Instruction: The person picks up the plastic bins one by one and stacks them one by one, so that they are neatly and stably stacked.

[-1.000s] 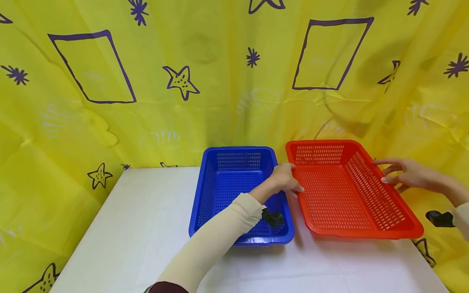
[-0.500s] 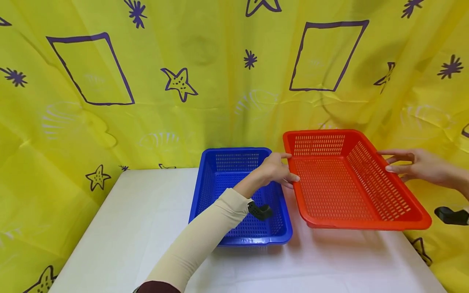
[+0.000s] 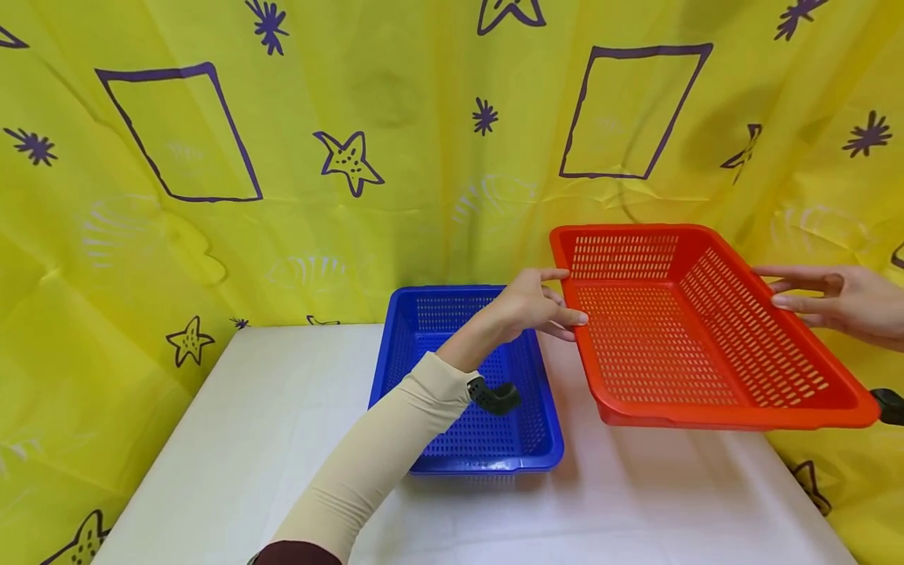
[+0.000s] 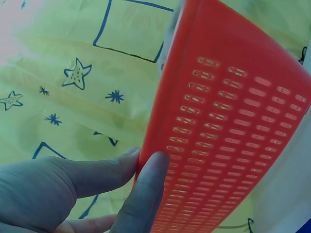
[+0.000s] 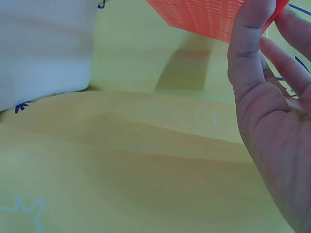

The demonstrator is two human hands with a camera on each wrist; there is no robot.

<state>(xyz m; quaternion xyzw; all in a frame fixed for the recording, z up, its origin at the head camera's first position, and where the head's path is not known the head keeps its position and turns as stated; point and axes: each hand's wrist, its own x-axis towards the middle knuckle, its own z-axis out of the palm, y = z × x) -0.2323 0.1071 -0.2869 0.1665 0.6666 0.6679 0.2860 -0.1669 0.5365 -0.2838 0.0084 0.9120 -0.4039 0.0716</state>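
A red plastic basket [image 3: 650, 337] with slotted walls is held above the right part of the table, its shadow falling on the cloth below. My left hand [image 3: 531, 304] pinches its left rim between thumb and fingers; the left wrist view shows the thumb and a fingertip [image 4: 154, 167] on either side of that rim. On the opposite side my right hand [image 3: 843, 300] grips the right rim, its thumb on top. In the right wrist view only a corner of the red basket shows beside the fingers. Nothing lies inside the red basket.
A blue plastic basket [image 3: 473, 463] stands on the white-covered table [image 3: 297, 408], under my left forearm and partly hidden by it. A yellow curtain [image 3: 417, 227] with purple drawings hangs behind the table and along both sides.
Both hands have raised the red basket off the table and moved it slightly to the right. The blue basket has stayed where it was.
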